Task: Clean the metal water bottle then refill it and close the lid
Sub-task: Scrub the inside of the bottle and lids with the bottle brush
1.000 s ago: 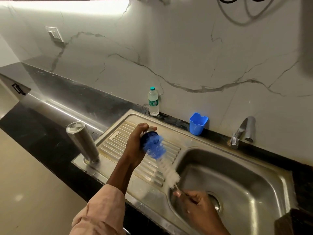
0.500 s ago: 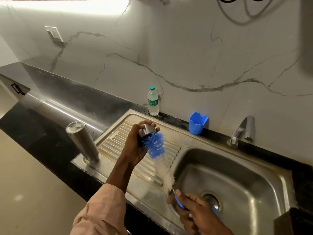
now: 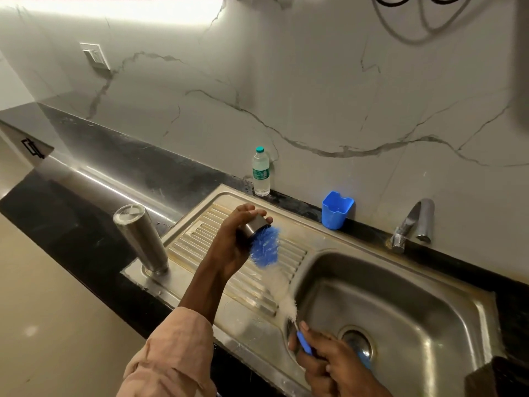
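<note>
Two hands share the work at this stage of cleaning. Your left hand (image 3: 233,242) is closed around the small round steel lid (image 3: 255,226) of the bottle, held above the ribbed draining board of the stainless steel sink (image 3: 429,285) with its open side turned toward the basin. Your right hand (image 3: 333,359) is wrapped around the blue plastic handle of a long bottle brush (image 3: 264,247); the blue bristle head presses against the lid's rim, and the white bristle section, blurred, trails back toward the handle. The tall cylindrical brushed-steel water bottle (image 3: 140,239) stands inverted at the left end of the draining board, well apart from both hands; whether it has been scrubbed cannot be told.

The step in hand is judged to be scrubbing the lid. The curved chrome tap (image 3: 412,222) shows no water running. A clear plastic water bottle with a green cap (image 3: 261,171) and a small blue plastic cup (image 3: 336,210) stand against the marble-patterned wall.

Next, you would probably need to rinse the lid, so one hand must be freed to open the tap; afterwards the steel bottle must be turned upright for refilling before the lid is fitted.
</note>
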